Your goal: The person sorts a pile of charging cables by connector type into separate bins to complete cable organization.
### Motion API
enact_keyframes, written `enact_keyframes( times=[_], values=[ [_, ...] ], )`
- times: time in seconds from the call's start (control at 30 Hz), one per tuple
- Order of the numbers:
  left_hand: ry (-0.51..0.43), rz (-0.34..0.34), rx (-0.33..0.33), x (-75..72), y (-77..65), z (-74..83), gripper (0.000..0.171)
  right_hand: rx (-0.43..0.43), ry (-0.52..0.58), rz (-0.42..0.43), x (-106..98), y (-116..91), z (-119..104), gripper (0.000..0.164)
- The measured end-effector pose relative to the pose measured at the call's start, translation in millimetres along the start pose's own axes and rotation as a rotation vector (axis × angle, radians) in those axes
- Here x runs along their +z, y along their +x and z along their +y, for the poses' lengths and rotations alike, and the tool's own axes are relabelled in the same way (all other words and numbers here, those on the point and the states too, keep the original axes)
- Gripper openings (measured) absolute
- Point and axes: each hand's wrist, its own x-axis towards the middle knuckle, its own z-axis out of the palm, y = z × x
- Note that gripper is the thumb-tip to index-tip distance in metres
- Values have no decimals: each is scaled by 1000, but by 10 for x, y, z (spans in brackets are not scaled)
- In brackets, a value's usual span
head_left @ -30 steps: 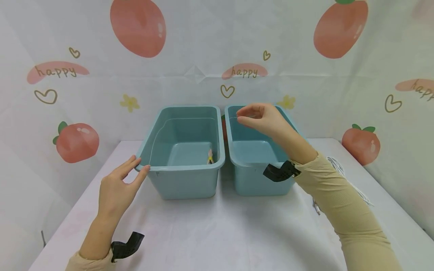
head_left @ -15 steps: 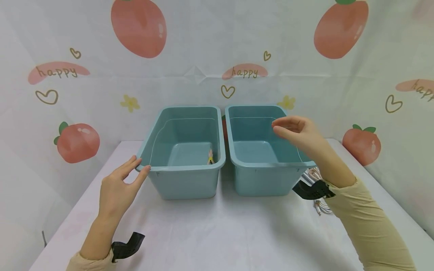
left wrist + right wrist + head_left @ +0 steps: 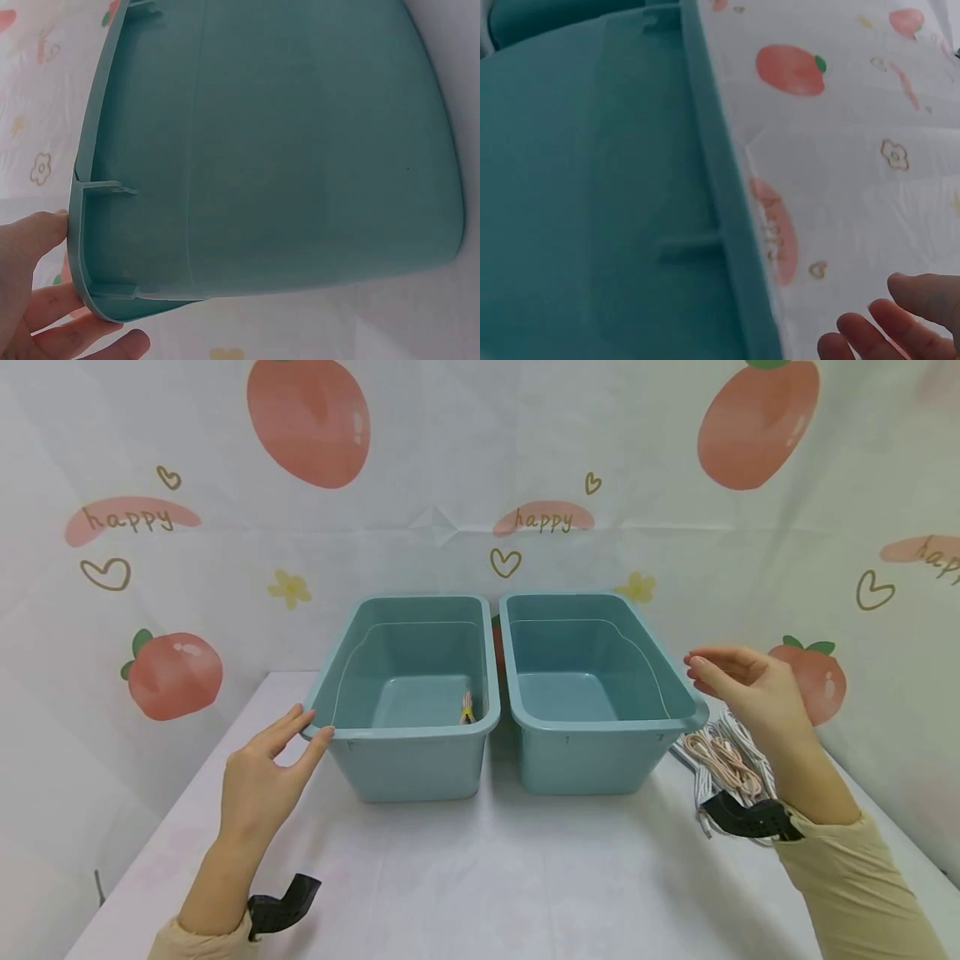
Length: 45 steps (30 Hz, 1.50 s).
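Two blue-green plastic bins stand side by side in the head view. My left hand holds the near-left corner of the left bin, thumb on its front rim and fingers at its side, as the left wrist view also shows. Inside that bin, near its right wall, lies a small bundle of cord with a yellow tie. My right hand, fingers loosely bent and holding nothing, is in the air just right of the right bin. Coiled white and pinkish cables lie below it, partly hidden by the arm.
Both bins stand on a white-covered table. A white backdrop printed with fruit, hearts and lettering hangs behind. Each wrist carries a black camera mount, such as the left one.
My right hand has moved right and down, from over the right bin to beside it near the cables, uncovering more of them. The left hand has stayed at the bin's corner.
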Motion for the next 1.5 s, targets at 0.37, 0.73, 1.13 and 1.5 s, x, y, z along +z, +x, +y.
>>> enact_keyframes(
  times=[0.37,0.73,1.13,1.5],
  values=[
    [-4,3,-11,-3,-5,0,44,111,-129,22,-234,-108,504,19],
    [-2,16,3,-4,15,7,43,266,-417,-109,-318,-153,1018,61],
    [-8,0,-10,3,11,14,44,300,-476,-250,-317,-194,1295,60],
    [-12,-14,-12,-2,0,-9,45,288,-488,-242,-317,-220,1363,49]
  ],
)
